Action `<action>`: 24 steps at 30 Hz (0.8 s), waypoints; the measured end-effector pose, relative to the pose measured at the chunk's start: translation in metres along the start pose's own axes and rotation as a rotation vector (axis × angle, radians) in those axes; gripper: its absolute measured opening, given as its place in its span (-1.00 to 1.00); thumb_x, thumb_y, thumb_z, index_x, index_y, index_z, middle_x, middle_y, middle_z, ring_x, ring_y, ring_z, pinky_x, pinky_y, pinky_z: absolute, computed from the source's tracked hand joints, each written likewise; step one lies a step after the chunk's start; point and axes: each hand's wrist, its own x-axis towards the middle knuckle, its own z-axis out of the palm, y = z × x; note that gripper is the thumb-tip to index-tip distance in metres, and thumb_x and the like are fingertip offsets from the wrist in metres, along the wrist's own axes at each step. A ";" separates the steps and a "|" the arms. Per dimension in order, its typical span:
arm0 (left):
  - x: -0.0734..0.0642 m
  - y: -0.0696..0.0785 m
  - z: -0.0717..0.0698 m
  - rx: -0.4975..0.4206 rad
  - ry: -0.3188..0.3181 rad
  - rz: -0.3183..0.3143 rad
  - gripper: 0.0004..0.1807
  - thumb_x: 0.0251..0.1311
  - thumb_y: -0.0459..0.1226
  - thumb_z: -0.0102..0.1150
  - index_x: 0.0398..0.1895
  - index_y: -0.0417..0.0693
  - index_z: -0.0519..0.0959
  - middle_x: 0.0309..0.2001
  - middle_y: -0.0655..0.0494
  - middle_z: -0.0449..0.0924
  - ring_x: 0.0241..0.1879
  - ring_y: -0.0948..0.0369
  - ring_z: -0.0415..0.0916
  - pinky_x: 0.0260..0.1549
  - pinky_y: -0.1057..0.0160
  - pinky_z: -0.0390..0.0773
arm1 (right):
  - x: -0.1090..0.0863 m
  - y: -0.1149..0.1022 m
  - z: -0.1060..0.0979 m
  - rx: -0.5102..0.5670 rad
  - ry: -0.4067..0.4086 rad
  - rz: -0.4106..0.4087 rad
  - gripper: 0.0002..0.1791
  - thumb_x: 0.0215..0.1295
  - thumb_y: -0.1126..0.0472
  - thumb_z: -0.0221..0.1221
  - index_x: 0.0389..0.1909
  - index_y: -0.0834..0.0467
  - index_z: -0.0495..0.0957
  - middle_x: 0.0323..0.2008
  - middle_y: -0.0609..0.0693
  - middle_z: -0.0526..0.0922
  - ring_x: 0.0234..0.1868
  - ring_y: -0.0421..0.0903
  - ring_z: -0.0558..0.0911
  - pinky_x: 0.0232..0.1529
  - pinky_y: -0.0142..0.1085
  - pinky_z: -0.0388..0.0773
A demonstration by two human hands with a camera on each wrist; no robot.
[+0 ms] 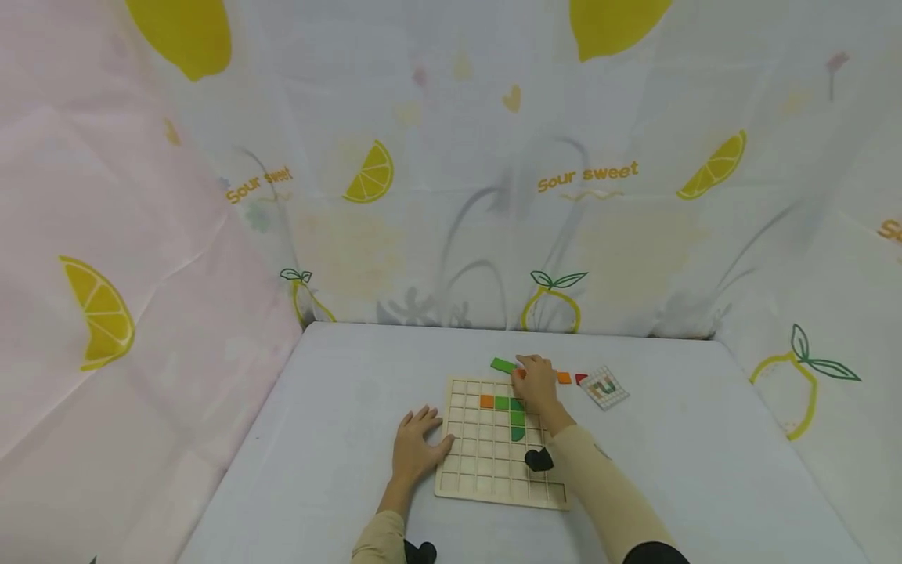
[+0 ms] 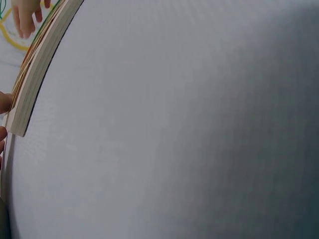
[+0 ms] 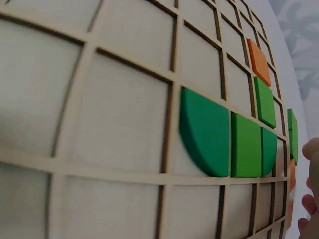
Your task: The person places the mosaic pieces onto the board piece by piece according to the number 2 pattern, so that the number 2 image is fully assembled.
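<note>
A wooden grid board (image 1: 465,462) lies on the table with an orange square tile (image 1: 487,402), green square tiles (image 1: 502,403) and dark green rounded tiles (image 3: 205,132) set in its cells. My left hand (image 1: 417,448) rests at the board's left edge, fingers spread and thumb against the rim. Past the far right corner, my right hand (image 1: 537,384) is over a row of loose tiles. Its fingertips are close to a loose green tile (image 1: 503,366) and an orange tile (image 3: 292,172), partly hidden by the hand; nothing shows gripped.
To the right of the hand lie another orange tile (image 1: 564,377) and a red tile (image 1: 581,378). A card with a printed grid pattern (image 1: 604,388) touches that end of the row. The white table (image 1: 338,407) is bordered by lemon-printed cloth (image 1: 437,235).
</note>
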 end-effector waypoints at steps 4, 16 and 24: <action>-0.001 0.000 0.000 0.005 -0.010 -0.014 -0.61 -0.15 -0.15 0.37 -0.26 -0.23 0.68 -0.09 -0.12 0.66 0.05 -0.07 0.53 0.22 -0.06 0.32 | 0.012 -0.005 -0.001 -0.045 -0.170 0.101 -0.64 0.23 0.20 0.09 0.02 0.25 0.58 0.02 0.27 0.55 0.00 0.31 0.45 -0.13 0.20 0.44; -0.001 0.001 -0.001 0.020 -0.003 0.005 -0.60 -0.17 -0.15 0.37 -0.27 -0.24 0.68 -0.11 -0.13 0.66 0.03 -0.07 0.54 0.20 -0.07 0.34 | 0.029 0.047 0.048 0.026 -0.144 -0.149 -0.64 0.26 0.06 0.08 -0.06 0.17 0.64 -0.12 0.15 0.63 -0.12 0.12 0.57 -0.21 -0.05 0.55; -0.001 0.003 0.000 0.018 0.007 -0.004 -0.62 -0.17 -0.16 0.37 -0.28 -0.23 0.68 -0.11 -0.13 0.66 0.04 -0.08 0.53 0.19 -0.08 0.34 | 0.039 0.061 0.053 0.199 -0.280 -0.022 -0.73 0.02 0.24 0.20 -0.29 0.36 0.61 -0.38 0.21 0.62 -0.46 0.04 0.49 -0.47 -0.12 0.47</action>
